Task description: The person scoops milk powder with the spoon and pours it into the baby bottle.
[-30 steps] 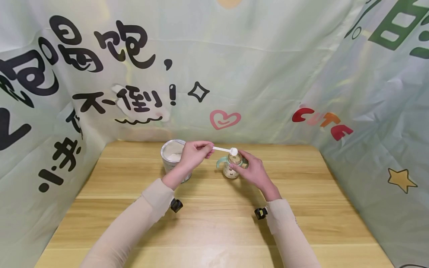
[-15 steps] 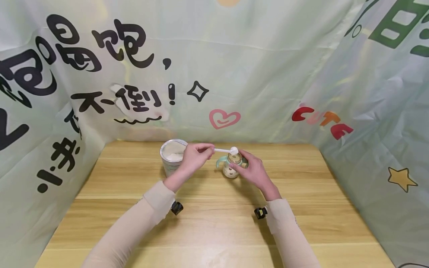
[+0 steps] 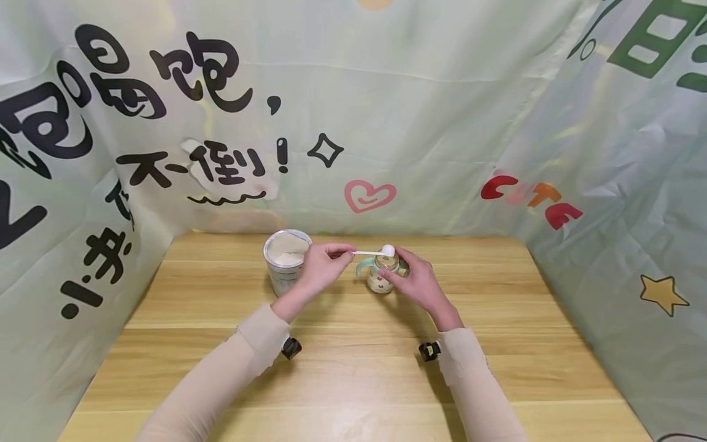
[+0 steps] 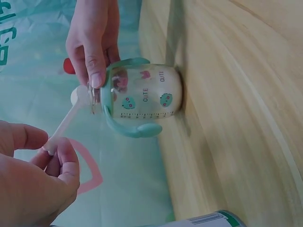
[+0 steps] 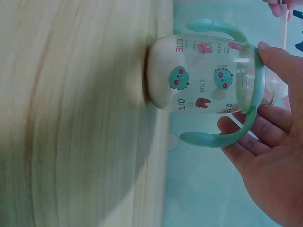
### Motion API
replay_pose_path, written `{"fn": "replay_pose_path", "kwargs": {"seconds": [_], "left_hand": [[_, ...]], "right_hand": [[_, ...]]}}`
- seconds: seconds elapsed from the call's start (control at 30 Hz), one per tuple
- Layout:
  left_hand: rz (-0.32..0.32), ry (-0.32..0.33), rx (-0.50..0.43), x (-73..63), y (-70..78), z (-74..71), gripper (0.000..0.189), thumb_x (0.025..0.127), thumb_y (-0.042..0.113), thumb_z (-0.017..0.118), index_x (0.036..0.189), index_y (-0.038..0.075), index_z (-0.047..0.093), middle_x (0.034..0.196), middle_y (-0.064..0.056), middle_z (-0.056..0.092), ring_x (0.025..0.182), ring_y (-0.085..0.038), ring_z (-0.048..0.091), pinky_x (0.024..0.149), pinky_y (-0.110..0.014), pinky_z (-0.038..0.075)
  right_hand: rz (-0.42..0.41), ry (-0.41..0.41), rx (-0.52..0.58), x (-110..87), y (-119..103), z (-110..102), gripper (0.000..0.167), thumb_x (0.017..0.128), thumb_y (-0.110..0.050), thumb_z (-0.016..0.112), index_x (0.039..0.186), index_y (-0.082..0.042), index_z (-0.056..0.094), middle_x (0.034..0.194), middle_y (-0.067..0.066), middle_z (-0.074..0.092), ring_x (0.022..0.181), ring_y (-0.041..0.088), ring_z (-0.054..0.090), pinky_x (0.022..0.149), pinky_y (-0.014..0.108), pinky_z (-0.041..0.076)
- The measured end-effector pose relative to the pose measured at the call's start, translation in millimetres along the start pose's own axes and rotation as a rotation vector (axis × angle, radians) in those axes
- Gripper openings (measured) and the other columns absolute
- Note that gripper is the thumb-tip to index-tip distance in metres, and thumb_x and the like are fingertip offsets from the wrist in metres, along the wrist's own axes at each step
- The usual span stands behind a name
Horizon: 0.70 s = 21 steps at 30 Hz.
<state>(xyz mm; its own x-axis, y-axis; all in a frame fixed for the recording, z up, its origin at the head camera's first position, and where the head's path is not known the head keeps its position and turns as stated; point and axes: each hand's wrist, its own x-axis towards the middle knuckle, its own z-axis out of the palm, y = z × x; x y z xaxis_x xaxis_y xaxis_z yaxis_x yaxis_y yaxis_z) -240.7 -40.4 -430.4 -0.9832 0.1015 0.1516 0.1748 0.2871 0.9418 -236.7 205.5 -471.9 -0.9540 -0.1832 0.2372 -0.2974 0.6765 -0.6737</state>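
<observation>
My left hand (image 3: pixel 326 265) pinches the thin handle of a white measuring scoop (image 4: pixel 66 122) between thumb and fingers. The scoop's bowl sits right at the mouth of a clear baby bottle (image 4: pixel 147 92), tipped over the opening. Around the neck of my right hand's bottle runs a mint-green ring with two handles; animal prints and "CUTE" mark its side, and pale powder or liquid shows near the base. My right hand (image 3: pixel 415 279) grips the bottle at its neck, thumb on one side and fingers on the other. The bottle stands upright on the wooden table (image 3: pixel 353 368).
An open can (image 3: pixel 284 279) of pale powder stands left of the bottle, partly behind my left hand. A printed cloth backdrop (image 3: pixel 442 123) rises behind the table and along both sides. A small black camera (image 3: pixel 291 348) hangs under my left wrist.
The scoop has turned over the bottle's mouth, and its bowl has shifted slightly right. My left wrist has rotated a little. My right hand and the bottle hold still.
</observation>
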Motion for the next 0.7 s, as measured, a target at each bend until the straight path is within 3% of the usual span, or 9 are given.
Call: {"fn": "replay_pose_path", "kwargs": {"seconds": [0.7], "left_hand": [[0.036, 0.025, -0.009, -2.4, 1.4, -1.7, 0.020, 0.093, 0.012, 0.069, 0.107, 0.008, 0.084, 0.102, -0.009, 0.082, 0.088, -0.014, 0.075, 0.075, -0.021, 0.055]], "right_hand": [[-0.005, 0.006, 0.013, -0.3, 0.1, 0.8, 0.070, 0.095, -0.039, 0.079, 0.152, -0.005, 0.054, 0.137, 0.018, 0.068, 0.125, 0.037, 0.065, 0.108, 0.057, 0.052]]}}
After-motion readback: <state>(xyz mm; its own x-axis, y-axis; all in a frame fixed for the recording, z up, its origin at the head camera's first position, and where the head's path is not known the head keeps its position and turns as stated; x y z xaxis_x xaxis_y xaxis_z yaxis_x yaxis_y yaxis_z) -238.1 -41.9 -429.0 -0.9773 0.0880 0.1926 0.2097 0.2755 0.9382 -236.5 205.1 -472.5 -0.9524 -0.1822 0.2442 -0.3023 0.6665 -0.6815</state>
